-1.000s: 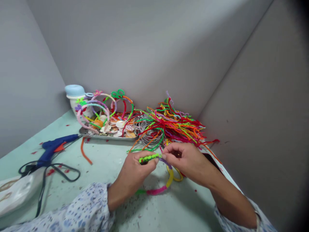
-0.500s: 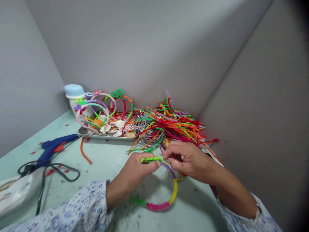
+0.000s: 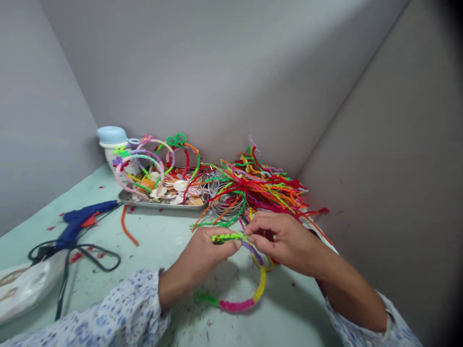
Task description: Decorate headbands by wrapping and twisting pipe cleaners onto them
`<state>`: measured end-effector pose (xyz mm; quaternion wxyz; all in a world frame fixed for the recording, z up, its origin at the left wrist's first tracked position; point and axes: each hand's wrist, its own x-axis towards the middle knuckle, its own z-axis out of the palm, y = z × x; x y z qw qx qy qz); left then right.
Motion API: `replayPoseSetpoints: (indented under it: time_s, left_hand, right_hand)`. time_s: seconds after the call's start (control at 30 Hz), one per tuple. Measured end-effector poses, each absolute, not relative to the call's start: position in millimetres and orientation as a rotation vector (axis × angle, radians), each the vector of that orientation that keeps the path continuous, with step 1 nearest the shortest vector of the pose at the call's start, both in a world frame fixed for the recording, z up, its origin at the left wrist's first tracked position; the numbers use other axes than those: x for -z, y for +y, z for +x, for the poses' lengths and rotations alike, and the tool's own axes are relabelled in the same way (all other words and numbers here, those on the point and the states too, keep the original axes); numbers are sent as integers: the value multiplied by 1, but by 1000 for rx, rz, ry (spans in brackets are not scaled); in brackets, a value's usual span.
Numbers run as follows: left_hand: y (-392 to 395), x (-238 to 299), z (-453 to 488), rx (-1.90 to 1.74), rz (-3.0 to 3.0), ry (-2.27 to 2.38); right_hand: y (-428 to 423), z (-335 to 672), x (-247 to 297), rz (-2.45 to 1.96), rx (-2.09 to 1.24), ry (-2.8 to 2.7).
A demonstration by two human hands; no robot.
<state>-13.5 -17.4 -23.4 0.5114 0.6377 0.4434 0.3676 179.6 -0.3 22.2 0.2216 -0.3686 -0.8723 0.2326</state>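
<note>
My left hand (image 3: 206, 253) is closed on a ring (image 3: 237, 305) wrapped in purple, yellow, pink and green pipe cleaner; its lower part hangs over the table. Along the top, between my left thumb and fingers, runs a bumpy lime-green pipe cleaner (image 3: 226, 237) wound in small coils. My right hand (image 3: 280, 238) pinches the end of that lime-green strand, right beside my left thumb tip. The fingertips partly hide the strand's end. Behind my right hand, a yellow pipe cleaner loop (image 3: 269, 263) shows in part near the ring.
A metal tray (image 3: 162, 206) holds shells and several finished pipe-cleaner rings (image 3: 139, 156). To its right lie wire hoops (image 3: 226, 205) and a heap of pipe cleaners (image 3: 267, 185). A blue glue gun (image 3: 75, 224) with its cord, a white bag (image 3: 32, 284) and a lidded bottle (image 3: 112, 144) are at left.
Both hands stay in nearly the same place. The right fingertips shift slightly at the lime-green end, and the hanging ring rises a little.
</note>
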Motion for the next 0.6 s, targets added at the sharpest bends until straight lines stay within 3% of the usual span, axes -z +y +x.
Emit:
replayPoseSetpoints:
  time_s: [0.47, 0.6]
  left_hand:
    - [-16, 25, -16, -741, 1320, 923]
    - [-15, 24, -16, -779, 1326, 959]
  right_hand:
    - [-1, 188, -25, -761, -440, -2611]
    - [0, 190, -26, -898, -467, -2505]
